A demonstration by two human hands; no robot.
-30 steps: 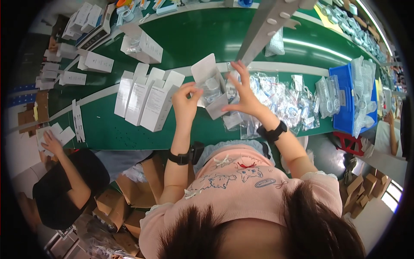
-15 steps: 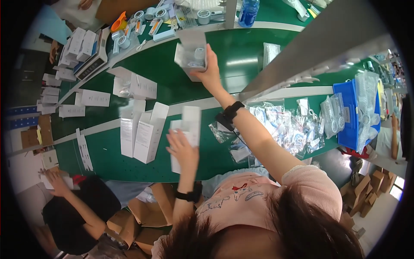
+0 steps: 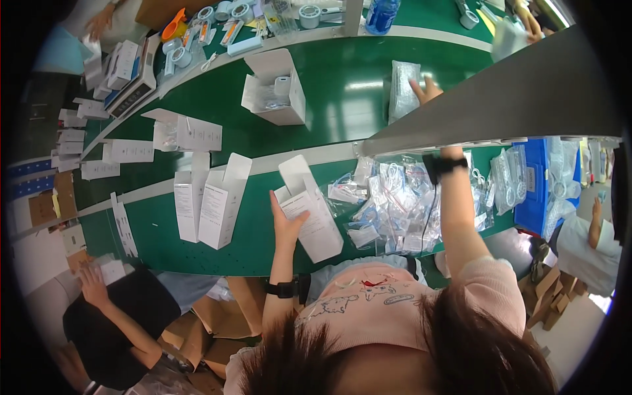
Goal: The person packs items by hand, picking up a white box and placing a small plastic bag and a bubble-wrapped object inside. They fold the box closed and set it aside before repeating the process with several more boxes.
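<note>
My left hand [image 3: 288, 227] holds a white carton [image 3: 318, 230] by its left side, the thumb lying across the face; the carton's top flap stands up. My right hand [image 3: 429, 91] reaches past the grey metal beam with its fingers apart, beside a bubble-wrapped packet [image 3: 403, 92] on the far green surface; the beam hides the wrist. An open white box [image 3: 283, 105] stands beyond, with a small white device and clear plastic inside. Left of my left hand, two white cartons [image 3: 220, 207] stand with flaps up.
A heap of bagged cables [image 3: 401, 210] lies right of the carton, near a blue bin [image 3: 532, 187]. The grey beam [image 3: 500, 99] crosses the right side. More open boxes [image 3: 191, 133] sit at left; a blue bottle [image 3: 380, 16] stands at the back. Another person's hand [image 3: 92, 284] shows lower left.
My right hand has let go of the open box and moved right to the bubble-wrapped packet. My left hand now holds the white carton, which has shifted right and tilted.
</note>
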